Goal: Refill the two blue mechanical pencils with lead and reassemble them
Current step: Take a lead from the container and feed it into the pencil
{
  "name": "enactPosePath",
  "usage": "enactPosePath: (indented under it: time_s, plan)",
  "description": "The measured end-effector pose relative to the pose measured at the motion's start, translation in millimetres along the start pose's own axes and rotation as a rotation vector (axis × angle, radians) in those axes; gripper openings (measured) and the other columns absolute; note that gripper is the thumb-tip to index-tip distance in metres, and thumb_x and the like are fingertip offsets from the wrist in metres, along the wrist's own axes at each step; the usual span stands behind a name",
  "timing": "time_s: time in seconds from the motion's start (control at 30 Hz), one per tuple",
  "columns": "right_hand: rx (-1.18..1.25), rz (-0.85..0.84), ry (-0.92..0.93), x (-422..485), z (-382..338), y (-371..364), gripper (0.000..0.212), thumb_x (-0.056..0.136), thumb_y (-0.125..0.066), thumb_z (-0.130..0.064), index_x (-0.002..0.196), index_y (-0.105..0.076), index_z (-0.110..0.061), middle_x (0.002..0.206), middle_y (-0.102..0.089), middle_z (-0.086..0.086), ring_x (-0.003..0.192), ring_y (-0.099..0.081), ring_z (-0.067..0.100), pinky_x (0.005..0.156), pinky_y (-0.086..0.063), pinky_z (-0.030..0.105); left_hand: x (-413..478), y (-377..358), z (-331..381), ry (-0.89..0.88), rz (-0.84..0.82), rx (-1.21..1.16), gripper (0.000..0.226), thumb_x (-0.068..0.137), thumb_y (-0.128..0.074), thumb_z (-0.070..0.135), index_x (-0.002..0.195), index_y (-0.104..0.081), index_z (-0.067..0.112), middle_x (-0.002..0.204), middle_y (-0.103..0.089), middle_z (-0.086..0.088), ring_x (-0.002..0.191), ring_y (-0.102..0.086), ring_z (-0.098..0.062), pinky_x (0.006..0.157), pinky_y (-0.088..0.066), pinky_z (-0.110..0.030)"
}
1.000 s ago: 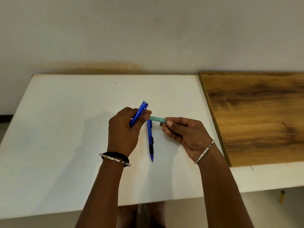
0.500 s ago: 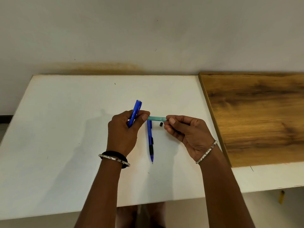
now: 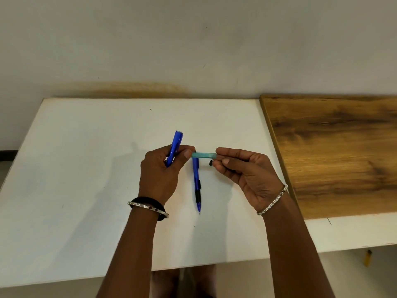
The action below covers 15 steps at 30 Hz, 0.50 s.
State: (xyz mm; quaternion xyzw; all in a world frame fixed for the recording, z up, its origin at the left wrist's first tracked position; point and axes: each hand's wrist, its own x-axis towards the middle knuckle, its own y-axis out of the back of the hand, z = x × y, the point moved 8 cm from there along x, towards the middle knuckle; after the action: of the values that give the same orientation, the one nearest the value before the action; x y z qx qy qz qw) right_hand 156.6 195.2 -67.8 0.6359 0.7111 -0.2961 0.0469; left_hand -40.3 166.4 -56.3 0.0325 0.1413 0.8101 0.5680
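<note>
My left hand grips one blue mechanical pencil, its open top end pointing up and away. Its thumb and forefinger also pinch the left end of a teal lead tube. My right hand holds the tube's right end, so the tube lies level between both hands. Under the tube, a second blue pencil with a black grip rests on the white table, tip toward me. A small black cap lies on the table just beside my right fingers.
A brown wooden board covers the table's right side, its edge close to my right wrist. The wall runs along the table's far edge. A small yellow object lies on the floor below at right.
The pencil in my left hand has swung from leaning right to nearly upright. My right hand slid right along the tube, uncovering the black cap on the table.
</note>
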Motion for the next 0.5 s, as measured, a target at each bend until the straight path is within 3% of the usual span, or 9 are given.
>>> enactPosePath:
  time_s: [0.5]
  plan:
    - [0.035, 0.019, -0.001, -3.0, -2.1, 3.6, 0.022, 0.082, -0.065, 0.009, 0.103, -0.068, 0.006, 0.096, -0.074, 0.023, 0.085, -0.073, 0.032, 0.074, -0.060, 0.029, -1.0, -2.4, -2.9, 0.034, -0.007, -0.031, 0.021, 0.086, -0.068, 0.032, 0.100, -0.077, 0.020, 0.089, -0.073, 0.006, 0.059, -0.055, 0.004, 0.069, -0.045, -0.023]
